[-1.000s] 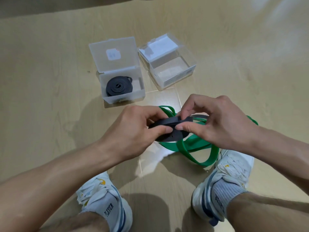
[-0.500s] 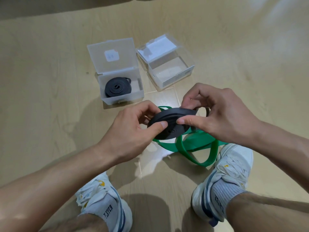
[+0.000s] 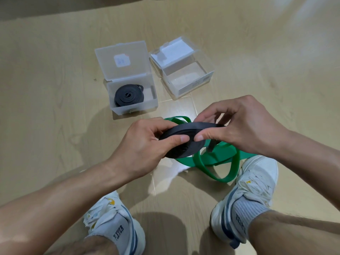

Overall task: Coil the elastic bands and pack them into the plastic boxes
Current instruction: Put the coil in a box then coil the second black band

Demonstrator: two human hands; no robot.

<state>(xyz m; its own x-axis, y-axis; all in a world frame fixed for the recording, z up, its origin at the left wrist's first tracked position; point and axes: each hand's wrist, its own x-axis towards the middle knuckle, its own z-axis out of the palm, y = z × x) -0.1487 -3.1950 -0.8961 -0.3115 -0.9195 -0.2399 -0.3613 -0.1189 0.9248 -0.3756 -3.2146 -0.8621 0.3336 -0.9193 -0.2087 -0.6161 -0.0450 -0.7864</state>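
Above green band | black coil tilted, long axis left-right | both hands pinching

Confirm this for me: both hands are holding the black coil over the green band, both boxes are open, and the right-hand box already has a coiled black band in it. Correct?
Not quite. The head view shows the packed black coil in the left box; the right box holds no band. The rest stands: left hand and right hand hold the black coil over the green band, both boxes open.
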